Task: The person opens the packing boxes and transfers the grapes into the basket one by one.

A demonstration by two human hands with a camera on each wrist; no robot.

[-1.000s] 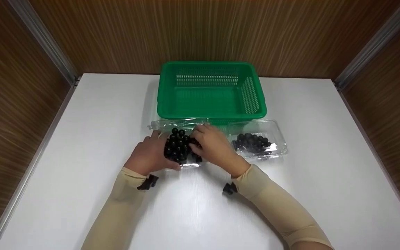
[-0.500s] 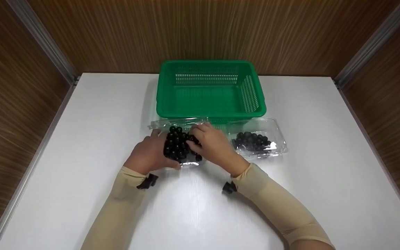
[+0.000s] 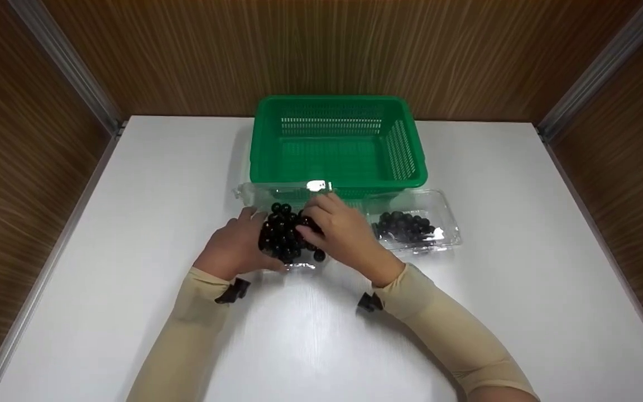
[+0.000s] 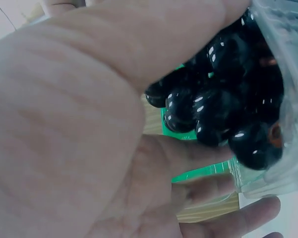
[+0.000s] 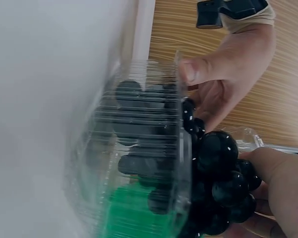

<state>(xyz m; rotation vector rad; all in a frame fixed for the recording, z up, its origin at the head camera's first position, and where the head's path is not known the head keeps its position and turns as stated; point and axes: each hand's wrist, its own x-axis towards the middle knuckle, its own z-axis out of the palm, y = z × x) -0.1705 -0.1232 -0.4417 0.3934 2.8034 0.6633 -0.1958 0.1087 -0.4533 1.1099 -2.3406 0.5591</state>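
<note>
Bright, even light fills the white table, strongest as a broad pale sheen between the forearms; it seems to come from above. Soft shadows edge both sleeves. The wooden wall beyond the hands is dimmer. Hard glare flashes on the clear lid just past the right hand and on the second container to its right. Small glints dot the dark grapes beside the left hand, whose near palm looks soft in its wrist view. In the right wrist view, the clear box smears on the side farthest from that hand, against washed-out grey.
</note>
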